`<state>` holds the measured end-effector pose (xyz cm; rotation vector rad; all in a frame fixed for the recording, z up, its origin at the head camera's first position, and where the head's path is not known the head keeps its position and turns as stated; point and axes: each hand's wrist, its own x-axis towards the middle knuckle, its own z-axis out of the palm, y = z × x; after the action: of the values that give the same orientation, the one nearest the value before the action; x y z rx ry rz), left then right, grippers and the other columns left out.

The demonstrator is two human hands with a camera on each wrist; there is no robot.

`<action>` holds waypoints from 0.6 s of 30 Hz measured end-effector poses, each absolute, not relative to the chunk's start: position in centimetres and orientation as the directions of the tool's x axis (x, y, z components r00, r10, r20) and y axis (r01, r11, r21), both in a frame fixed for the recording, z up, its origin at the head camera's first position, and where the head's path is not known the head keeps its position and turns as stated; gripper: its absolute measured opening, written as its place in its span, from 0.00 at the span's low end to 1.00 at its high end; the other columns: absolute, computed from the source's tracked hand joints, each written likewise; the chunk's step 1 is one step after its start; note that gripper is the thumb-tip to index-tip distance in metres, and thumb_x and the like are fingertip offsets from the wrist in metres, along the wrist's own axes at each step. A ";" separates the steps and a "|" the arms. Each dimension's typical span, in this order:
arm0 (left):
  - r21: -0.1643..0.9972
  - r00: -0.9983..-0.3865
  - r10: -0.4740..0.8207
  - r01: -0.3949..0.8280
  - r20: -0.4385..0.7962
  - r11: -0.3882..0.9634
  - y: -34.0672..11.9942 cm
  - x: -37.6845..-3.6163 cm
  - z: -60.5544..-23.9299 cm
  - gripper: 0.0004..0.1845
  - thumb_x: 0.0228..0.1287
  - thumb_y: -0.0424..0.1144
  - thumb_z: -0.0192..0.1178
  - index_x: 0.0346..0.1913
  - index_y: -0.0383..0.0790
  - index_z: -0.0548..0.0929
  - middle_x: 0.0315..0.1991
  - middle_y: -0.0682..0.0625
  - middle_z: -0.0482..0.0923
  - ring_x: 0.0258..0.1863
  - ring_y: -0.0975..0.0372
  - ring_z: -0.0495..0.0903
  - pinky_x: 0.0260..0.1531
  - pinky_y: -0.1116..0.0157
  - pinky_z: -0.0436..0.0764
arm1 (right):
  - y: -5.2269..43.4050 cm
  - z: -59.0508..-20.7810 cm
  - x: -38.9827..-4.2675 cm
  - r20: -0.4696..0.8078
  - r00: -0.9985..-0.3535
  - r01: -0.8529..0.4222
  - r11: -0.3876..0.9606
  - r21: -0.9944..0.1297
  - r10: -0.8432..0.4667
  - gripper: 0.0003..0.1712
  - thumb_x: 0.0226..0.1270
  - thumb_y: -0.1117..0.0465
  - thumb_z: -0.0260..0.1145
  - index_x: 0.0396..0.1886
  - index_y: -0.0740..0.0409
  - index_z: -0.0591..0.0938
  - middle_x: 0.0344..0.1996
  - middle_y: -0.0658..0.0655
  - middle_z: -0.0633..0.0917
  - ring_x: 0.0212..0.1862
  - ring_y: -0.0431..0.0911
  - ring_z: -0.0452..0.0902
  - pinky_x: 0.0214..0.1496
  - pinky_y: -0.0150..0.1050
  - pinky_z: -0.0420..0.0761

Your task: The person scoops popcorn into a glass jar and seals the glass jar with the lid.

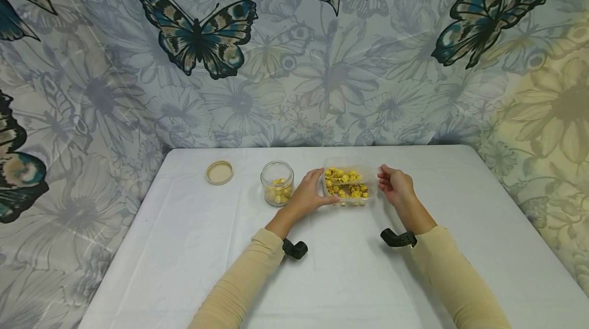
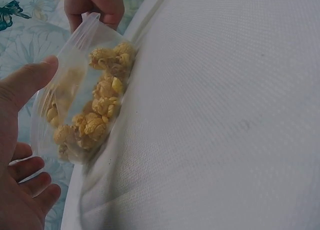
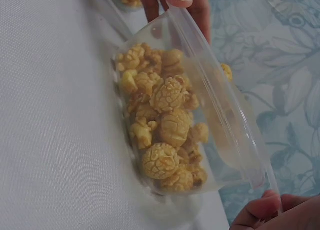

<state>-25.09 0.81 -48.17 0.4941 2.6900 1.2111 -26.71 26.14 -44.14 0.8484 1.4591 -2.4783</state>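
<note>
A clear plastic container [image 1: 324, 188] holding yellow popcorn [image 1: 353, 190] stands on the table, divided into compartments. My left hand [image 1: 307, 189] holds its left end, thumb along the near side and fingers toward the far left corner. At the right end is my right hand [image 1: 397, 185], fingers curled; in the right wrist view its fingertips [image 3: 265, 204] pinch a thin clear edge of the container. The left wrist view shows the left thumb [image 2: 37, 79] at the rim and the other fingers spread below. Left of the container sits an open glass jar [image 1: 277, 183] partly filled with popcorn.
A round beige lid [image 1: 219, 173] lies on the white-covered table [image 1: 193, 247], left of the jar. Behind the table hangs a flowered cloth [image 1: 276, 93] with butterflies. Black straps with devices [image 1: 398, 238] sit on both wrists.
</note>
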 end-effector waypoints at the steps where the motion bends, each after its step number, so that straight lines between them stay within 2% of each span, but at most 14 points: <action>1: 0.748 -0.934 0.357 0.235 -0.003 0.620 0.8 -25.1 -48.2 0.51 0.54 0.59 0.70 0.76 0.47 0.56 0.76 0.46 0.55 0.74 0.51 0.59 0.69 0.50 0.68 | 26.1 -44.2 -26.7 -0.535 -0.830 0.392 -0.518 -0.760 0.158 0.10 0.75 0.61 0.56 0.33 0.56 0.80 0.16 0.50 0.80 0.21 0.39 0.69 0.20 0.29 0.71; 10: 0.735 -0.934 0.356 0.244 0.003 0.632 0.9 -25.0 -48.1 0.51 0.54 0.59 0.69 0.76 0.46 0.56 0.75 0.46 0.56 0.74 0.51 0.59 0.69 0.51 0.68 | 26.0 -44.3 -26.9 -0.536 -0.826 0.389 -0.512 -0.766 0.175 0.06 0.74 0.60 0.57 0.41 0.57 0.78 0.18 0.50 0.80 0.23 0.39 0.69 0.21 0.28 0.72; 18: 0.743 -0.935 0.354 0.230 -0.009 0.628 0.8 -25.1 -48.2 0.52 0.53 0.61 0.69 0.77 0.47 0.55 0.76 0.47 0.55 0.74 0.52 0.58 0.70 0.50 0.67 | 26.0 -44.2 -26.6 -0.491 -0.860 0.362 -0.510 -0.781 0.142 0.10 0.75 0.61 0.55 0.33 0.56 0.80 0.18 0.50 0.80 0.23 0.39 0.69 0.23 0.28 0.72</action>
<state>-25.10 0.78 -48.23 0.4863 2.6932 1.1970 -26.58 26.01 -44.21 0.7735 1.4799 -2.5034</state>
